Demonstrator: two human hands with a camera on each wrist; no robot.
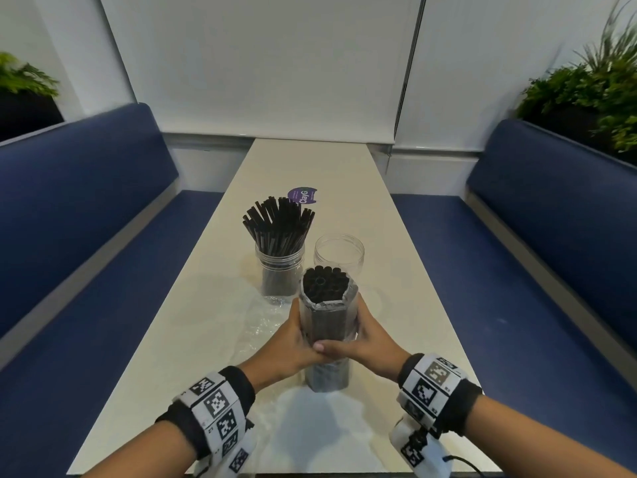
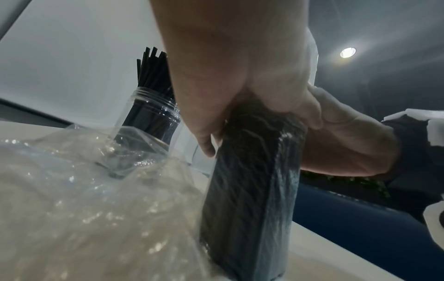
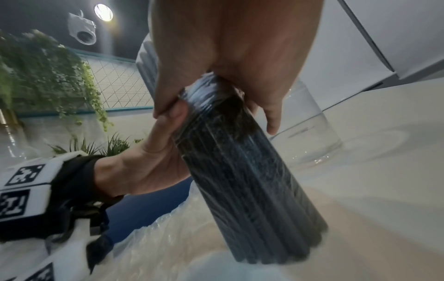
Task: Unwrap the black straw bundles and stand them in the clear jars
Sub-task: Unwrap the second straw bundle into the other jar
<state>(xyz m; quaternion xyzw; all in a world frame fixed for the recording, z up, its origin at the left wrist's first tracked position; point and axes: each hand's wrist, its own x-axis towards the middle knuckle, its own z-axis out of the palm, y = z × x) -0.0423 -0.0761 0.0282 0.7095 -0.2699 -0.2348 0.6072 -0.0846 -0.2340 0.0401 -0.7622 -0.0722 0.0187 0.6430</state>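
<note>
Currently, both hands hold one wrapped bundle of black plastic straws (image 1: 325, 317), which stands upright near the near edge of the pale rectangular desk (image 1: 413, 305), its lower end resting on the desk surface. The left hand (image 1: 293, 339) curls around the left side of the bundle at mid-height; the right hand (image 1: 367, 339) curls around the right side, with its thumb crossing the front face to meet the left hand. Neither hand is free.

The clear film wrapper (image 1: 331, 307) is open at the top, where the straw ends are exposed; the film covers the shaft from just below them down to the base.

The long axis of the bundle is vertical, matching the axis of the empty clear plastic jar (image 1: 339, 255). This jar stands directly beyond the bundle, toward the far edge of the desk and slightly to the right, so the right hand is judged the nearer one for the transfer. A second clear jar filled with loose black straws (image 1: 280, 250) stands just to the left of the empty jar. A sheet of crumpled clear film (image 1: 255, 326) lies on the desk to the left of the bundle, beside the left hand.

The step in hand is judged to be removal of the wrapper; the film must come off before the straws go into the empty jar.
</note>
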